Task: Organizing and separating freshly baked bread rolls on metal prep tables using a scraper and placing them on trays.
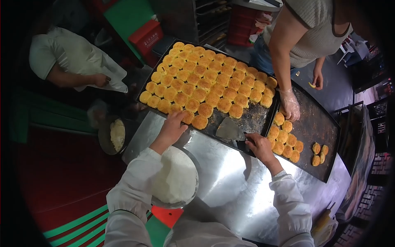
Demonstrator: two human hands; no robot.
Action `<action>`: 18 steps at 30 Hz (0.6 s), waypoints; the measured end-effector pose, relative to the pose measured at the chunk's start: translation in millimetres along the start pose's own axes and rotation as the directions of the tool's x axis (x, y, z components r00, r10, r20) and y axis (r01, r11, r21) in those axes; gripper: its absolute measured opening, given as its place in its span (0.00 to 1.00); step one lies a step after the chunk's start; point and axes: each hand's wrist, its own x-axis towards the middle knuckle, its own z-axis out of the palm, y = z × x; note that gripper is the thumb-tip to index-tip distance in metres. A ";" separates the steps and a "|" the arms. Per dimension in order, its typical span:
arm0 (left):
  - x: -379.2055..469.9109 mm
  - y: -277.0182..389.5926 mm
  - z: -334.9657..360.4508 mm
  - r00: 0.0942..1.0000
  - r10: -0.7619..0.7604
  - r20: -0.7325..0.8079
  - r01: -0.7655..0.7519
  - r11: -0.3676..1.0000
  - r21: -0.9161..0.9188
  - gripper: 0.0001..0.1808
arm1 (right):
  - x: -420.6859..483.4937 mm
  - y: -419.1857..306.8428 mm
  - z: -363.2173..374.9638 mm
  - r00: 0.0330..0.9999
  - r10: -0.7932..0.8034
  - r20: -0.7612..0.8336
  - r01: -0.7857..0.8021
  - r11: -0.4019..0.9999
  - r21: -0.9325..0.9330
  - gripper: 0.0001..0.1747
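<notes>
Golden-brown round pastries [204, 84] sit in close rows on a large black baking tray [259, 115]. The tray's near right part shows dark bare metal with crumbs. My right hand [260, 146] grips the handle of a scraper with a broad, flat metal blade [230, 129]. That blade lies over the bare patch, beside the nearest pastries. At the tray's near left edge is my left hand [173, 131], its fingertips at the front pastries. Whether it holds the rim or a pastry cannot be made out.
A second black tray [318, 120] adjoins on the right, with more pastries [282, 136]. A co-worker's gloved hand [290, 105] reaches into it. A bowl of white powder [177, 176] is by my left forearm, near the steel table [228, 173]. Another person [77, 58] stands left.
</notes>
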 end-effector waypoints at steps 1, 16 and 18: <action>-2.5 0.0 -1.2 0.999 0.009 0.039 -0.008 1.000 -0.015 0.30 | -1.0 -0.5 -0.4 1.000 -0.004 0.000 0.004 1.000 -0.007 0.14; 56.1 15.8 26.2 0.969 0.109 0.223 -0.086 0.990 -0.114 0.39 | 65.6 -28.8 64.7 0.996 -0.059 -0.072 0.054 0.996 -0.067 0.13; 59.4 23.5 26.9 0.961 0.077 0.264 -0.054 0.994 -0.095 0.39 | 65.4 -30.6 66.7 0.994 -0.063 -0.094 0.059 0.997 -0.044 0.13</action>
